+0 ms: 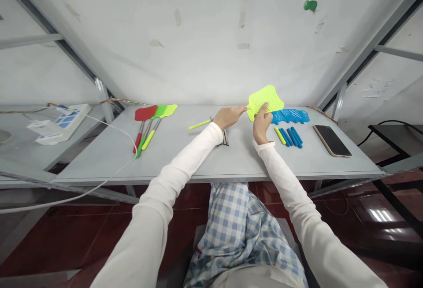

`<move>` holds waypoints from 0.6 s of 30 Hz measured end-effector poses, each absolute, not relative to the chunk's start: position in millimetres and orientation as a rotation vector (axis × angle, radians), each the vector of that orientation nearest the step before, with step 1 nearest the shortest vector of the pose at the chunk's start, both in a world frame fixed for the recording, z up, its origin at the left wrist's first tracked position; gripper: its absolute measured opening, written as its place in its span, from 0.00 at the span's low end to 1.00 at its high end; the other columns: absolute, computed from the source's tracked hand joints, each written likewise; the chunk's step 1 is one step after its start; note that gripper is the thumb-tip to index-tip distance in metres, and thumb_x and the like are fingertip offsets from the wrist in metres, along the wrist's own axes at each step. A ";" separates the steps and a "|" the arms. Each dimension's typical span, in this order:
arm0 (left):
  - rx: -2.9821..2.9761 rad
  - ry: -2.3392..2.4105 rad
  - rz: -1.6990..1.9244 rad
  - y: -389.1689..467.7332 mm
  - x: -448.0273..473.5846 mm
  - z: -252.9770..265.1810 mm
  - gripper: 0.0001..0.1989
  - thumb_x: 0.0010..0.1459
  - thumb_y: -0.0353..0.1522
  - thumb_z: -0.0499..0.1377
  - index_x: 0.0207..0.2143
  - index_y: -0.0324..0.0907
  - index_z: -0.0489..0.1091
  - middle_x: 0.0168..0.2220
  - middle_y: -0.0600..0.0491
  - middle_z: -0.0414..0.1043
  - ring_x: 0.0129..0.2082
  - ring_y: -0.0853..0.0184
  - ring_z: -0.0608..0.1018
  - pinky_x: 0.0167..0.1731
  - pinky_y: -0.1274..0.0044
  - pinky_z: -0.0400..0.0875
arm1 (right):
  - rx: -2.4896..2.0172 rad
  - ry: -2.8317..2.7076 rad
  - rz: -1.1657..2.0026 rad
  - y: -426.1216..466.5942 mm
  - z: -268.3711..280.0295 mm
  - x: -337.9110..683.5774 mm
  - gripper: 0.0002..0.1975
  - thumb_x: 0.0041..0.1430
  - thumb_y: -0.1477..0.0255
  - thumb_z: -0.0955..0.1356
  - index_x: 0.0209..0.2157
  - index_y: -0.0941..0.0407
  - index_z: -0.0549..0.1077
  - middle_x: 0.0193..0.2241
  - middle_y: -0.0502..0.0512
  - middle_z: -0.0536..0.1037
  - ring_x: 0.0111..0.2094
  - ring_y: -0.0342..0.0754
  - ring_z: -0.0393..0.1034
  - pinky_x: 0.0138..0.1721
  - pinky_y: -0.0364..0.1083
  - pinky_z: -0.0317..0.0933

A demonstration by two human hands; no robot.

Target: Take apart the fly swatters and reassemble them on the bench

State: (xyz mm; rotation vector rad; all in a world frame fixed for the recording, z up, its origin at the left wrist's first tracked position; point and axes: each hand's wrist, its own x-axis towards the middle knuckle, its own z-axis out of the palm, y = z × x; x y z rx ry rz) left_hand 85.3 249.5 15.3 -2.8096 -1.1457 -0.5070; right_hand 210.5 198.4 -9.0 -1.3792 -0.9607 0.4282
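Long white sleeves [148,217], wrinkled, either side of trousers [228,222]. Trousers: blue-and-white check. Small red mark [198,250] on trousers' left side. Pale shirt [257,277] at trousers' waist.

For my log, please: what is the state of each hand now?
Left hand: closed, holding a rod.
Right hand: closed, holding the yellow head.

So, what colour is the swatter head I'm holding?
The swatter head is yellow-green; see the head view.

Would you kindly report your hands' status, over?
Right hand pinching lime swatter head; left hand closed at its neck; blue swatter heads close beside right hand.
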 end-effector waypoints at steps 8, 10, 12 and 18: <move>-2.711 -0.949 -0.579 237.6 85.7 23.8 0.24 0.69 0.42 0.37 0.43 0.41 0.69 0.32 0.46 0.77 0.27 0.64 0.77 0.25 0.76 0.56 | -1.293 -0.667 0.035 180.1 1.4 196.5 0.29 0.61 0.42 0.47 0.18 0.50 0.46 0.15 0.46 0.50 0.18 0.42 0.54 0.21 0.45 0.58; -2.694 -0.919 -0.606 235.6 88.7 30.0 0.24 0.69 0.43 0.37 0.42 0.41 0.68 0.29 0.46 0.76 0.25 0.65 0.76 0.24 0.76 0.54 | -1.301 -0.699 0.028 179.4 7.9 199.2 0.30 0.60 0.43 0.44 0.18 0.50 0.49 0.15 0.47 0.52 0.18 0.44 0.58 0.21 0.46 0.61; -2.688 -0.882 -0.647 233.7 91.6 35.7 0.24 0.69 0.43 0.37 0.41 0.40 0.68 0.27 0.48 0.75 0.23 0.66 0.74 0.23 0.76 0.53 | -1.296 -0.771 0.042 179.6 12.7 204.6 0.34 0.60 0.43 0.40 0.18 0.50 0.54 0.15 0.50 0.56 0.20 0.46 0.63 0.23 0.47 0.63; -2.688 -0.827 -0.747 225.3 98.1 48.3 0.23 0.68 0.43 0.39 0.40 0.40 0.68 0.23 0.50 0.72 0.20 0.67 0.71 0.23 0.76 0.50 | -1.285 -0.883 0.022 185.7 12.9 227.7 0.43 0.57 0.43 0.36 0.24 0.50 0.68 0.22 0.57 0.69 0.27 0.50 0.72 0.26 0.51 0.68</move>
